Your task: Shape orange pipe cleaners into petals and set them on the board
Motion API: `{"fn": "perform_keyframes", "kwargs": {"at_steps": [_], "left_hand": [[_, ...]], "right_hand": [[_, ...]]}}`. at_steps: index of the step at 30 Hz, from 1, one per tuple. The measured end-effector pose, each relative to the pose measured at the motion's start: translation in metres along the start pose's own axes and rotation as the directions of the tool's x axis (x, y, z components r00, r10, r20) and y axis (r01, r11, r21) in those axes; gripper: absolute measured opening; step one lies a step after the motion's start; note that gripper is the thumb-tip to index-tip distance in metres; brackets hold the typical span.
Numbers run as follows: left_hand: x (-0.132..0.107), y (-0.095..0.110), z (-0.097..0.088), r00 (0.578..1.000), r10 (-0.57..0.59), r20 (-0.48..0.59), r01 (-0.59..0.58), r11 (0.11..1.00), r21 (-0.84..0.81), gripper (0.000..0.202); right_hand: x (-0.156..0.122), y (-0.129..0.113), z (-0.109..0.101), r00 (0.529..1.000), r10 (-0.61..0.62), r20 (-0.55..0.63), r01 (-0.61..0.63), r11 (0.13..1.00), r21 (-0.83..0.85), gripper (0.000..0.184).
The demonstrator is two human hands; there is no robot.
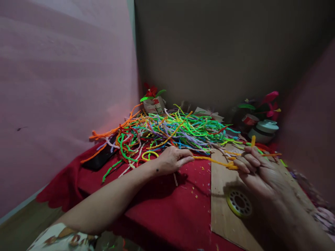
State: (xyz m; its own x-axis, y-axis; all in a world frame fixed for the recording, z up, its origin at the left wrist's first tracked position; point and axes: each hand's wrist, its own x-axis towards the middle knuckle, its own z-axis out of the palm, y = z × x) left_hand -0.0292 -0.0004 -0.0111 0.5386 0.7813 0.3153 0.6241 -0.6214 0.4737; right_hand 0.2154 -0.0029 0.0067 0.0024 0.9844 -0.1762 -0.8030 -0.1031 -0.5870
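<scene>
Between my two hands stretches an orange-yellow pipe cleaner point(213, 160). My left hand point(174, 159) pinches its left end between thumb and fingers. My right hand point(258, 169) is closed around a bunched part of the orange-yellow stems, and a short end sticks up above the fingers. Behind my hands lies a big tangled heap of pipe cleaners point(180, 129) in green, lilac, orange, red and other colours. A yellow ring point(150, 155) rests at the heap's near edge, left of my left hand.
A wooden board point(225, 223) lies on the red tablecloth point(167, 212), with a tape roll point(239, 203) on it below my right hand. A black phone-like object point(98, 159) sits at left. A pale green lidded container point(264, 129) and pipe-cleaner flowers point(272, 104) stand at the back right.
</scene>
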Motion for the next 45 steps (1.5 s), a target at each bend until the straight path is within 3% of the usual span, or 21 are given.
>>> {"fn": "perform_keyframes", "kwargs": {"at_steps": [3, 6, 9, 10, 12, 15, 18, 22, 26, 31, 33, 35, 40, 42, 45], "left_hand": [[0.002, -0.003, -0.012, 0.983, -0.06, -0.173, 0.04, 0.992, -0.116, 0.028], [0.011, -0.011, -0.034, 0.896, -0.202, -0.395, 0.143, 0.975, -0.173, 0.029], [0.035, -0.026, -0.062, 0.836, -0.284, -0.469, 0.216, 0.957, -0.196, 0.026], [0.046, -0.033, -0.071, 0.833, -0.298, -0.466, 0.257, 0.955, -0.151, 0.026], [0.072, -0.05, -0.086, 0.834, -0.328, -0.444, 0.407, 0.909, 0.093, 0.029], [0.11, -0.076, -0.098, 0.83, -0.389, -0.4, 0.496, 0.843, 0.208, 0.024], [0.138, -0.1, -0.098, 0.821, -0.499, -0.278, 0.568, 0.766, 0.302, 0.024], [0.153, -0.121, -0.092, 0.775, -0.607, -0.176, 0.618, 0.67, 0.412, 0.034], [0.155, -0.133, -0.094, 0.775, -0.609, -0.171, 0.604, 0.633, 0.485, 0.033], [0.158, -0.134, -0.119, 0.797, -0.516, -0.314, 0.599, 0.608, 0.521, 0.033], [0.158, -0.13, -0.137, 0.79, -0.485, -0.375, 0.613, 0.609, 0.503, 0.023], [0.155, -0.125, -0.156, 0.761, -0.471, -0.445, 0.646, 0.609, 0.461, 0.014], [0.14, -0.109, -0.197, 0.67, -0.423, -0.61, 0.679, 0.68, 0.275, 0.019], [0.137, -0.101, -0.2, 0.652, -0.395, -0.648, 0.643, 0.741, 0.196, 0.023], [0.139, -0.087, -0.189, 0.669, -0.346, -0.658, 0.532, 0.841, 0.099, 0.031]], "right_hand": [[-0.002, 0.003, 0.002, 0.998, 0.055, 0.011, -0.056, 0.994, 0.09, 0.024], [-0.005, 0.009, 0.001, 0.992, 0.117, 0.044, -0.122, 0.986, 0.118, 0.023], [-0.006, 0.018, -0.002, 0.978, 0.183, 0.105, -0.194, 0.975, 0.107, 0.01], [-0.005, 0.022, -0.003, 0.971, 0.2, 0.128, -0.214, 0.972, 0.102, 0.005], [-0.003, 0.027, -0.005, 0.963, 0.225, 0.147, -0.24, 0.965, 0.1, 0.009], [-0.001, 0.03, -0.009, 0.959, 0.246, 0.139, -0.263, 0.957, 0.119, 0.013], [0.001, 0.03, -0.012, 0.961, 0.237, 0.146, -0.257, 0.955, 0.144, 0.017], [0.003, 0.032, -0.016, 0.962, 0.234, 0.143, -0.253, 0.959, 0.132, 0.007], [0.007, 0.036, -0.019, 0.958, 0.253, 0.136, -0.268, 0.957, 0.112, 0.01], [0.009, 0.036, -0.021, 0.958, 0.246, 0.146, -0.261, 0.96, 0.097, 0.008], [0.009, 0.036, -0.021, 0.959, 0.242, 0.144, -0.258, 0.961, 0.099, 0.007], [0.008, 0.035, -0.02, 0.961, 0.239, 0.137, -0.254, 0.962, 0.105, 0.007], [0.007, 0.033, -0.016, 0.962, 0.228, 0.148, -0.248, 0.959, 0.134, 0.007], [0.006, 0.032, -0.013, 0.964, 0.225, 0.141, -0.243, 0.961, 0.132, 0.008], [0.003, 0.031, -0.011, 0.967, 0.218, 0.13, -0.233, 0.966, 0.114, 0.008]]}}
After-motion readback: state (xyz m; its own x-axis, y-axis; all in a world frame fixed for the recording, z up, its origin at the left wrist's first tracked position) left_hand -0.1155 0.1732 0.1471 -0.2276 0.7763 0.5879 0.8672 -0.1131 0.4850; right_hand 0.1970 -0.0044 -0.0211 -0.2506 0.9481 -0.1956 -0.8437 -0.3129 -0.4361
